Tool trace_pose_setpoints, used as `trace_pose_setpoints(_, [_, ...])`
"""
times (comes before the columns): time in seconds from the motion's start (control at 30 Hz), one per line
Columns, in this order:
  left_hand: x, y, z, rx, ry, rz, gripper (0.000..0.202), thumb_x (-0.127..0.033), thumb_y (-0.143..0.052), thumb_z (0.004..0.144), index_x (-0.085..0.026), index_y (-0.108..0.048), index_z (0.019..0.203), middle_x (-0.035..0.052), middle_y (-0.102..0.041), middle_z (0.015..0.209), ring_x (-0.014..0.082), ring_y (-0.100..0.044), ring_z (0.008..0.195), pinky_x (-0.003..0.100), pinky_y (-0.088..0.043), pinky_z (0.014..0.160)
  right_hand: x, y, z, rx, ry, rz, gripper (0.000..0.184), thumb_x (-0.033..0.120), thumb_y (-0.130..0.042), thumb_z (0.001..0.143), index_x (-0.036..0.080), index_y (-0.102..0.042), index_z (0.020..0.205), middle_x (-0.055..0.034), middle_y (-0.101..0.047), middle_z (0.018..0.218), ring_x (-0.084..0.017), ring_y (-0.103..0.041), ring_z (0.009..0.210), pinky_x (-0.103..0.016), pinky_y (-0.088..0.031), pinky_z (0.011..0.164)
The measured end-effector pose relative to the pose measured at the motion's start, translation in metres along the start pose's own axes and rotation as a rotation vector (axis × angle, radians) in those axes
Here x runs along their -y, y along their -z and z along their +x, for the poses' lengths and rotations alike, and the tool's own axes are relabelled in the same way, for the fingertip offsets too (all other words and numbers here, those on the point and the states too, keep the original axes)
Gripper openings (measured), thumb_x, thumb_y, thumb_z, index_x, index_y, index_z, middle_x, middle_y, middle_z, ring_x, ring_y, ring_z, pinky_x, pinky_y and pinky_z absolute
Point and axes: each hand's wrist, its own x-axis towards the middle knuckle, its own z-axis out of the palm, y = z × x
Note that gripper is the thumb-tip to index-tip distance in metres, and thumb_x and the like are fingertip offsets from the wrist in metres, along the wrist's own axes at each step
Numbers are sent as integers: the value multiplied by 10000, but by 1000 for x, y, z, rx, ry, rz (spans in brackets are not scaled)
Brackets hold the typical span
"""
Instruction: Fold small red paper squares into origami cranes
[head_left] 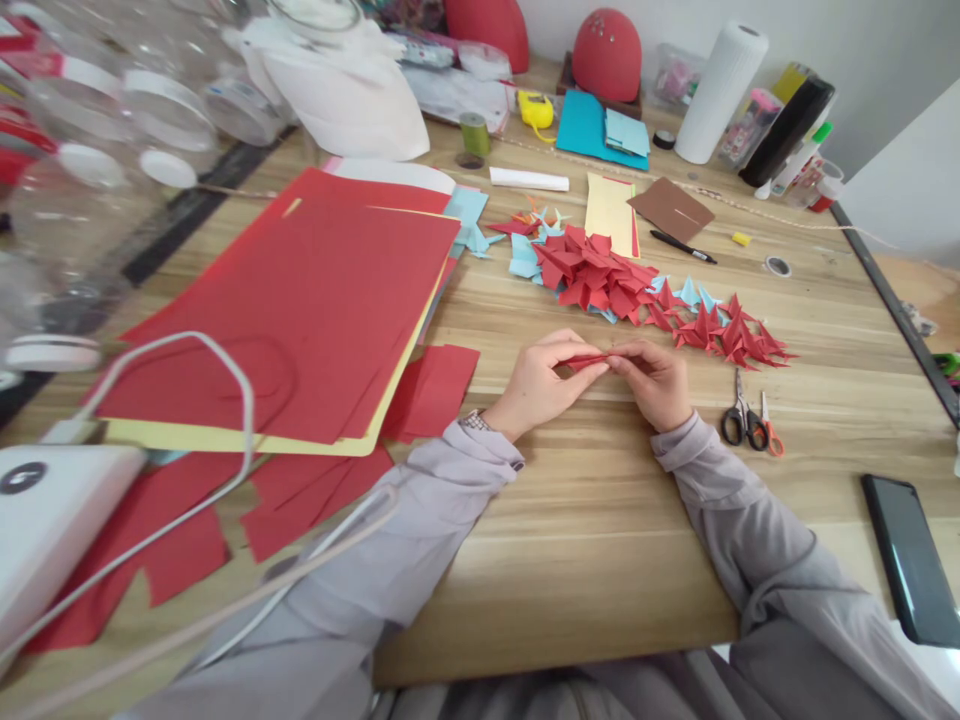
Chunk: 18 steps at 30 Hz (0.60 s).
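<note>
Both hands meet above the wooden table, pinching a small folded piece of red paper (586,361) between them. My left hand (541,378) grips one end with thumb and fingers. At the other end, my right hand (654,382) has its thumb and fingertips closed on the paper, hiding that tip. Just beyond the hands lies a pile of red folded paper cranes (592,272), with light blue ones (691,293) among them. Cut red paper pieces (439,388) lie left of my left hand, beside a stack of large red sheets (300,310).
Two pairs of scissors (742,418) lie right of my right hand. A phone (911,555) rests at the right edge. A white device (56,540) with a looping cable (247,400) occupies the left. Clear plastic jars (161,110), a pen (682,246) and yellow tape measure (535,110) are farther back.
</note>
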Motion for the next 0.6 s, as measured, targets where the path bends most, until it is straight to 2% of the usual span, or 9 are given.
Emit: trace_pose_setpoints(0.6, [7, 1, 1, 32, 27, -8, 93, -188, -630, 777, -158, -718, 764, 53, -659, 782, 136, -599, 733, 254, -470, 674, -3, 4, 0, 89, 161, -173, 86, 281, -685, 789, 236, -742, 835, -19, -727, 780, -160, -652, 725, -294, -514, 694])
